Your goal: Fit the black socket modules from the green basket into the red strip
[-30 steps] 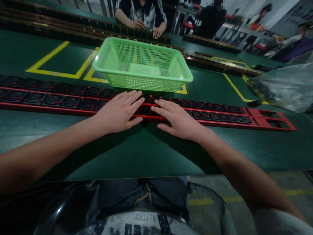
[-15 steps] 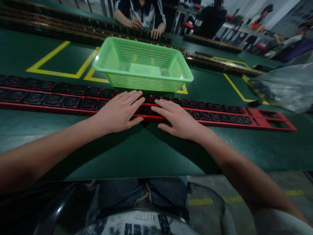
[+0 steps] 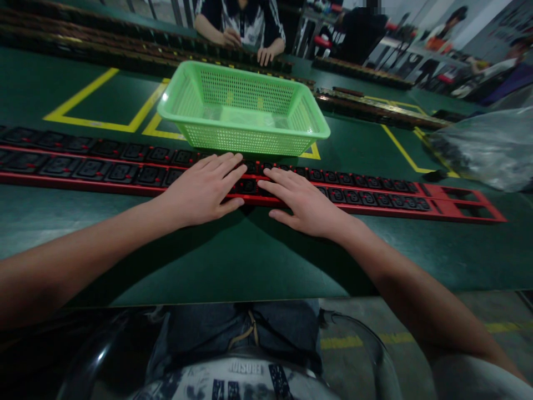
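Two long red rails [image 3: 449, 213] lie side by side across the green table [image 3: 233, 261]. Black power sockets [image 3: 368, 198] fill most of their length in two rows, with rectangular openings left at the right end. My left hand [image 3: 204, 189] rests flat over the rails near the middle, fingers stretched out. Just to its right, my right hand [image 3: 303, 203] lies palm down on the same rails, its fingers spread. Neither hand holds anything. The sockets under both palms are hidden.
A green plastic basket [image 3: 250, 139] stands right behind the rails. At the right lies a clear plastic bag [image 3: 495, 144] with dark contents. Yellow tape [image 3: 91, 126] marks the table. More dark rails [image 3: 375, 111] lie farther back, where a co-worker's hands [image 3: 266, 54] are.
Both my hands stay in place on the rails. Across the table, the co-worker's arm shifts very slightly.
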`<state>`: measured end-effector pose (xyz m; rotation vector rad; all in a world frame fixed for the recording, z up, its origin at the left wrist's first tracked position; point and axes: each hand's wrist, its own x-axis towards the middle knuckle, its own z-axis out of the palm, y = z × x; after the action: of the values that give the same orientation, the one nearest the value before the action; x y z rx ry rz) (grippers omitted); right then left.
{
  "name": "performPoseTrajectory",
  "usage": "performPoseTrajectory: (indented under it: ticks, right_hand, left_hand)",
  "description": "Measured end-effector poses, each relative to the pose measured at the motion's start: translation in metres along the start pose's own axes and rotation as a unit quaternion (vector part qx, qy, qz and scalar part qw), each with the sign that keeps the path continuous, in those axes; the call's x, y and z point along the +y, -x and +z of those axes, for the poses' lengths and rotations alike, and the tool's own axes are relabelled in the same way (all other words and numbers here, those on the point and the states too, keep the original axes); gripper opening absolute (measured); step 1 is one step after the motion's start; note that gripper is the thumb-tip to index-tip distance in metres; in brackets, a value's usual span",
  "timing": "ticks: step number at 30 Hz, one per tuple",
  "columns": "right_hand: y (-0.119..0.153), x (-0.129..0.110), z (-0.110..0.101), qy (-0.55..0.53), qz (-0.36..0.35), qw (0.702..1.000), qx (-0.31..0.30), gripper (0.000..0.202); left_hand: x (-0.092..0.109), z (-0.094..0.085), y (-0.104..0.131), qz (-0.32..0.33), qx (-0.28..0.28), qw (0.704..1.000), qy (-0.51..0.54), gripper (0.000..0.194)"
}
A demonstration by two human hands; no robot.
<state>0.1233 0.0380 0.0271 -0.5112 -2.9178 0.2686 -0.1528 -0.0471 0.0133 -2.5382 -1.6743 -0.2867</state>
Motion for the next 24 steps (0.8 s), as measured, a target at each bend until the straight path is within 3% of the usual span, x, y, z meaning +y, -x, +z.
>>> performPoseTrajectory:
  ticks: [24]
  right_hand:
    - [0.0005,0.0027,0.0022,-0.004,-0.008,1.0,0.006,0.065]
  left_hand:
    - [-0.0016,0.0024,0.0006,0.003,0.012,1.0,-0.008,0.07]
